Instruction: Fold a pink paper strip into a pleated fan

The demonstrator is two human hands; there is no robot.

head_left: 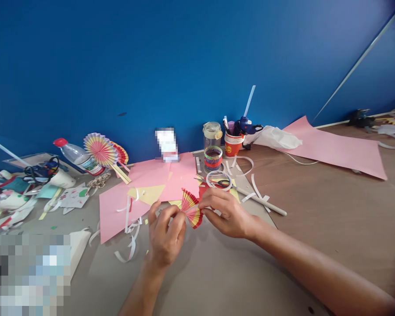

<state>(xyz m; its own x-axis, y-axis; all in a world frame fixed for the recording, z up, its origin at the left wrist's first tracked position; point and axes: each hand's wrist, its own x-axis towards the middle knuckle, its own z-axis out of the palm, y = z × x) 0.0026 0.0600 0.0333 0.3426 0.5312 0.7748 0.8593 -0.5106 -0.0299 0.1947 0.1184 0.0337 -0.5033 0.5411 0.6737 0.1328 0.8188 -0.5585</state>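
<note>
Between my two hands is a small pleated paper fan (194,216), red and yellow, spread on two sides of its pinched middle like a bow. My left hand (167,231) pinches it at the middle from the left. From the right, the fingertips of my right hand (225,210) close on its other side. Just beyond my right hand lie a roll of clear tape (219,174) and dark-handled scissors (224,182) on red and yellow paper. Pink paper sheets (151,175) with a yellow piece (148,193) spread behind my left hand.
Finished round paper fans (101,150) lean by a plastic bottle (77,156) at the left. A glass jar (212,142), a red paper cup (233,144) and a hot glue gun (245,126) stand against the blue wall. White paper strips (127,254) are scattered around; a white rod (263,202) lies right.
</note>
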